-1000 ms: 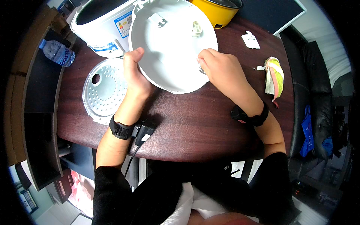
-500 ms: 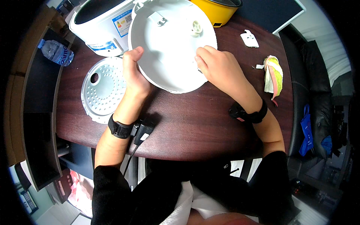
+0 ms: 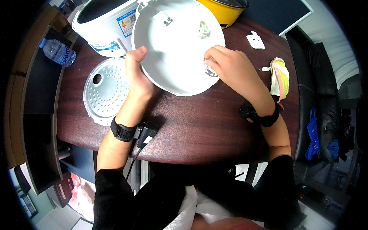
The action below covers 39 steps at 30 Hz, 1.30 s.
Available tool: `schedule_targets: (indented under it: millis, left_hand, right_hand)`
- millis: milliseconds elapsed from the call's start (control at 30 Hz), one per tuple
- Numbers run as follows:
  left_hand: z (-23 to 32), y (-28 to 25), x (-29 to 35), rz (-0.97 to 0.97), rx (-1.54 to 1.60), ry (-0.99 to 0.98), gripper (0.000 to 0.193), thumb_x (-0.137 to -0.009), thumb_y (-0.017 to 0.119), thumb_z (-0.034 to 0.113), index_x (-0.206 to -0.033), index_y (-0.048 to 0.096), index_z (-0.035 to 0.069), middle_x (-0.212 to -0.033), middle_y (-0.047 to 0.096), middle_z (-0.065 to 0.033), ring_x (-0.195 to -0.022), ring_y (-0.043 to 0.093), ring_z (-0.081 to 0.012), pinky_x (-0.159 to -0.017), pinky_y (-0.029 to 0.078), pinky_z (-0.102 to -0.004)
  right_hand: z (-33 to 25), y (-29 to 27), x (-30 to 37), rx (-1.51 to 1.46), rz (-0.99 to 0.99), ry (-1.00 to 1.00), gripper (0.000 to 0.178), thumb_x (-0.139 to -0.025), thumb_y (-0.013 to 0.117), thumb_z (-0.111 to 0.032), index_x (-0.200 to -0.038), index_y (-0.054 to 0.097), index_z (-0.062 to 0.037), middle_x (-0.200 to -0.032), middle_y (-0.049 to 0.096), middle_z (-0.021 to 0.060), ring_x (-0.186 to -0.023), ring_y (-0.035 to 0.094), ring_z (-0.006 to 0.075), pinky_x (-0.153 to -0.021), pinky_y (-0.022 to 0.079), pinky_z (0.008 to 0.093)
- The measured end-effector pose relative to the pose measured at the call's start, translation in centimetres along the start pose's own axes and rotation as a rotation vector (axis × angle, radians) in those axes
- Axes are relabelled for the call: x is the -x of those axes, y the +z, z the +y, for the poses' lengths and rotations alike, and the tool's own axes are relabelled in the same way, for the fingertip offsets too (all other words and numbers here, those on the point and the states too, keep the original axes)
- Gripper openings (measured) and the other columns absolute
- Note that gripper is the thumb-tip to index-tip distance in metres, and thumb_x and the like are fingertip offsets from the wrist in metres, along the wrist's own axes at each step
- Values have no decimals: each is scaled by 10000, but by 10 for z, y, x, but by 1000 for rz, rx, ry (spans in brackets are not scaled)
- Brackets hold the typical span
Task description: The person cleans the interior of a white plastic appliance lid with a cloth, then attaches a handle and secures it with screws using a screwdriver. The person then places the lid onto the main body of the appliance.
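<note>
The round white lid [image 3: 174, 57] of a rice cooker is tilted up over the table, its hollow inside facing me. My left hand [image 3: 138, 74] is closed on its left rim, the thumb on the inside. At the right rim, my right hand [image 3: 230, 65] has thumb and fingertips pinched by a small shiny clip-like part [image 3: 210, 71]; the fingers hide some of it. A small pale round valve [image 3: 204, 28] and a metal fitting [image 3: 167, 21] sit inside the lid. The white cooker body [image 3: 109, 28] stands behind it, and a perforated round inner plate [image 3: 109, 97] lies beside my left forearm.
At the back is a yellow pot [image 3: 226, 13]. Rightward lie a small white piece [image 3: 255, 40] and a crumpled green-pink cloth [image 3: 280, 74]. A water bottle [image 3: 57, 52] stands at left. Near the front edge is a black adapter [image 3: 147, 134] with a cord.
My right hand has shifted slightly right, and more of the shiny part at the rim shows. The lid has moved slightly right. My left hand keeps its grip.
</note>
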<state>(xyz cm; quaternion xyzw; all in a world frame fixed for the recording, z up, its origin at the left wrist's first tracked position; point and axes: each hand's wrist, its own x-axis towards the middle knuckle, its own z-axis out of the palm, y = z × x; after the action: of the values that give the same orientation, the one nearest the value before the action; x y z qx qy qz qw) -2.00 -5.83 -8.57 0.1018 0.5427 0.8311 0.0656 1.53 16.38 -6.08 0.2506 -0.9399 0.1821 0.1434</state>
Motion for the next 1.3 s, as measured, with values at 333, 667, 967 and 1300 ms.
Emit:
schedule_targets:
  millis: [333, 667, 967, 1300]
  left_hand:
    - [3, 4, 1, 27, 31, -18, 632, -779, 409, 426, -1237, 433, -9, -1121, 526, -161, -1000, 529, -241, -853, 438, -353]
    - [2, 4, 1, 64, 32, -18, 631, -782, 403, 426, -1248, 433, 2, -1132, 525, -158, -1007, 532, -244, -856, 443, -354]
    - [0, 2, 1, -2, 19, 8, 598, -789, 404, 401, -1213, 459, -18, -1106, 543, -159, -984, 540, -230, -846, 446, -344]
    - [-2, 3, -1, 54, 32, -11, 613, -781, 416, 410, -1226, 444, -11, -1100, 534, -152, -986, 528, -233, -852, 434, -334]
  right_hand:
    - [2, 6, 1, 24, 17, -50, 122, -869, 550, -167, -845, 526, -50, -770, 569, 117, -666, 600, 302, -580, 482, 376]
    - [2, 7, 2, 24, 36, -59, 124, -868, 551, -170, -842, 528, -51, -754, 568, 114, -658, 601, 295, -577, 481, 371]
    - [3, 15, 2, 161, 30, -88, 149, -862, 562, -190, -826, 496, -62, -759, 539, 101, -629, 597, 272, -538, 488, 357]
    - [1, 13, 3, 135, -11, -62, 83, -826, 538, -98, -851, 484, -40, -801, 546, 117, -669, 606, 293, -574, 496, 366]
